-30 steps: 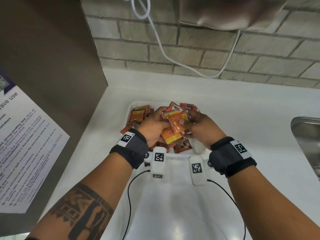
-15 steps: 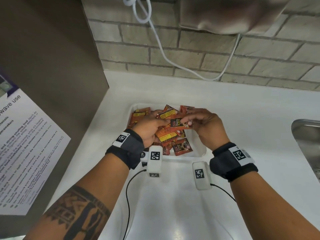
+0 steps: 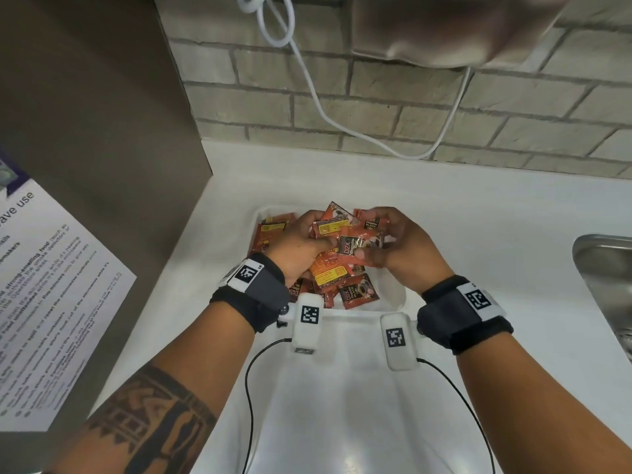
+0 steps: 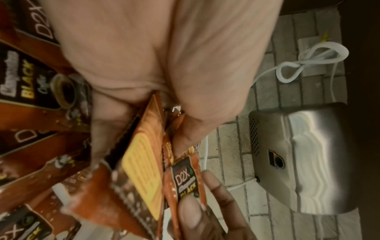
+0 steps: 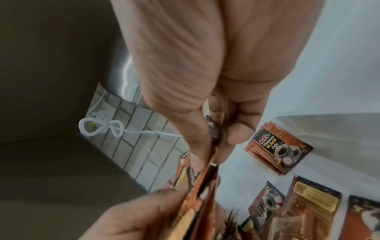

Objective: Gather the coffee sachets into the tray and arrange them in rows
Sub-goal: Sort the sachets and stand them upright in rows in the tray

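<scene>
A white tray (image 3: 398,299) sits on the white worktop (image 3: 478,234), near the brick wall behind it. Both hands meet above the middle of the tray. The left hand (image 3: 301,246) grips a bunch of orange coffee sachets (image 3: 330,270), its fingers curled round them; in the left wrist view a sachet with a yellow label (image 4: 141,168) stands edge-up between the thumb and fingers. The right hand (image 3: 400,249) pinches a single sachet (image 3: 359,246) with its dark "D2X" face up, thumb below and fingers curled over the top, and this sachet touches the bunch in the left hand.

More sachets lie loose in the tray, overlapping at mixed angles: some at its far left corner (image 3: 272,230), others at its near edge (image 3: 359,290) below the hands. The right wrist view shows a small neat stack of sachets (image 5: 277,149) lying face up on the tray floor, apart from the loose ones.

Left of the tray stands a brown panel (image 3: 102,131) carrying a printed notice (image 3: 51,302). Right of the tray, well apart, is the rim of a steel sink (image 3: 605,268). On the wall above the tray hang a metal hand dryer (image 3: 444,25) and a looped white cable (image 3: 307,80).
</scene>
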